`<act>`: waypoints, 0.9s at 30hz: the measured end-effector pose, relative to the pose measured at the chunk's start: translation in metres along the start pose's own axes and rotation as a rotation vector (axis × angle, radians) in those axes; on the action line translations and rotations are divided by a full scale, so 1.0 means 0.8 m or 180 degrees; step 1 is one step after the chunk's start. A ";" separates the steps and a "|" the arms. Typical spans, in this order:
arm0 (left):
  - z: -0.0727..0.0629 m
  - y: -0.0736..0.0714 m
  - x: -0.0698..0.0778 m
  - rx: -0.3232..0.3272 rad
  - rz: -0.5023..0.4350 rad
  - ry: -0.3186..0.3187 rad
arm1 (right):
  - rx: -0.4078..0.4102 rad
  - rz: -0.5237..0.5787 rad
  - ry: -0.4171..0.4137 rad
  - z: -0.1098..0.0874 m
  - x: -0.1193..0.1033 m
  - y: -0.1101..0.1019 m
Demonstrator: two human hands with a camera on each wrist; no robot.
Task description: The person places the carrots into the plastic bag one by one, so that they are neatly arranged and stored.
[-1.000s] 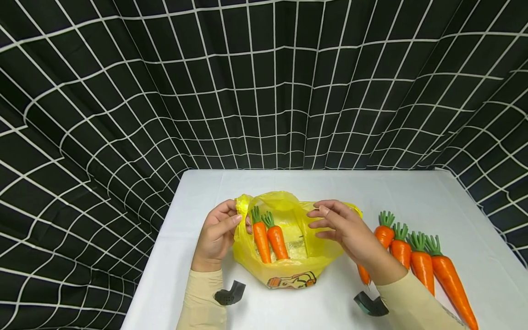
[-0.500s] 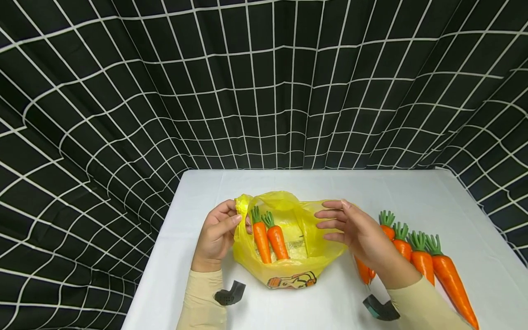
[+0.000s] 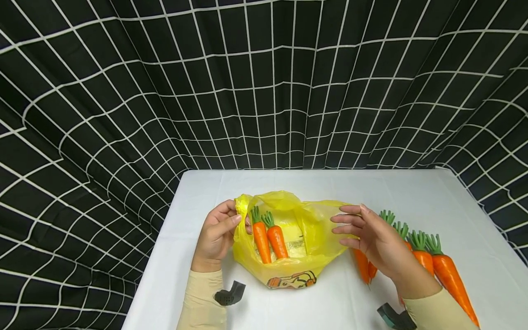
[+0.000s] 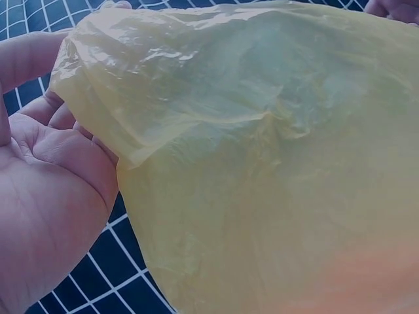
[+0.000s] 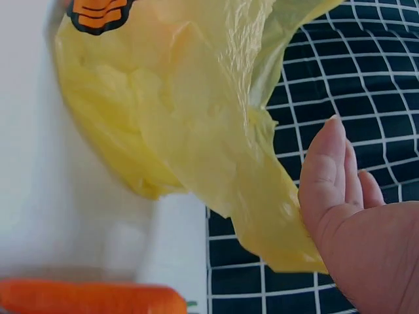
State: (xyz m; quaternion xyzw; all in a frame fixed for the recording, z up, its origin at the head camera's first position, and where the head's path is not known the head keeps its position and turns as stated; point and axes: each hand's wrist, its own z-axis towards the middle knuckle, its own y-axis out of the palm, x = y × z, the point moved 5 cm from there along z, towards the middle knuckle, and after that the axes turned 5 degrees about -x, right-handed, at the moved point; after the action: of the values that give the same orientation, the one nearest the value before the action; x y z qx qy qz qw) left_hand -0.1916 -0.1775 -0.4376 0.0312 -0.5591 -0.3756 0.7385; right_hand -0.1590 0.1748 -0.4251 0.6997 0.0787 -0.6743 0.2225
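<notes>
A yellow plastic bag [image 3: 326,233] lies mid-table with its mouth open. Inside it, side by side, are two orange carrots with green tops, a left one [image 3: 261,243] and a right one [image 3: 277,242]. My left hand [image 3: 215,236] pinches the bag's left handle between thumb and fingers. My right hand [image 3: 377,245], fingers extended, is at the bag's right side; in the right wrist view the bag's edge meets this hand [image 5: 357,222]. In the left wrist view the yellow film [image 4: 249,150] covers most of the scene.
Several more carrots [image 3: 451,279] lie in a row on the white-covered table [image 3: 330,302] at the right, partly hidden by my right hand and forearm. Black cloth [image 3: 284,101] with white grid lines surrounds the table.
My right hand has moved rightward in small steps, and the bag's right side stretches out with it. The left hand and the two carrots in the bag have stayed put.
</notes>
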 end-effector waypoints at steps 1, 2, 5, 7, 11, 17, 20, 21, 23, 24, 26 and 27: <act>0.000 0.000 0.000 -0.0002 0.0000 0.0002 | 0.0015 -0.0001 -0.0008 -0.002 -0.001 -0.002; 0.000 0.001 0.000 -0.0004 -0.0005 0.0004 | 0.0035 0.0002 -0.0013 -0.004 -0.002 -0.005; 0.000 0.002 0.001 -0.0048 -0.0035 0.0027 | 0.0129 -0.0047 -0.0016 -0.010 -0.005 -0.013; -0.001 0.003 0.001 -0.0088 -0.0060 0.0045 | 0.0194 -0.0090 -0.0003 -0.013 -0.006 -0.018; -0.001 0.003 0.000 -0.0109 -0.0046 0.0065 | 0.0294 -0.0065 -0.0002 -0.019 -0.008 -0.028; -0.001 0.001 -0.001 -0.0074 -0.0012 0.0046 | 0.0366 -0.0076 0.0008 -0.027 -0.007 -0.040; -0.001 0.001 0.000 -0.0093 -0.0029 0.0053 | 0.0387 -0.0091 0.0036 -0.030 -0.007 -0.046; -0.001 0.001 0.000 -0.0101 -0.0042 0.0057 | 0.0399 -0.0088 0.0043 -0.031 -0.007 -0.048; -0.001 0.002 0.001 -0.0125 -0.0066 0.0064 | 0.0431 -0.0076 0.0051 -0.033 -0.007 -0.053; -0.001 0.002 0.001 -0.0133 -0.0069 0.0069 | 0.0454 -0.0090 0.0062 -0.035 -0.007 -0.056; -0.001 0.003 0.002 -0.0125 -0.0066 0.0069 | 0.0528 -0.0116 0.0087 -0.038 -0.008 -0.061; -0.001 0.003 0.002 -0.0122 -0.0061 0.0069 | 0.0570 -0.0135 0.0110 -0.039 -0.008 -0.064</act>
State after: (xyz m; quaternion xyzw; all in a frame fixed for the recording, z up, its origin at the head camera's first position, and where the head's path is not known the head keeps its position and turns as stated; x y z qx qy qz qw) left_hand -0.1898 -0.1772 -0.4356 0.0265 -0.5435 -0.3929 0.7413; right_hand -0.1519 0.2343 -0.4298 0.7265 0.0367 -0.6710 0.1432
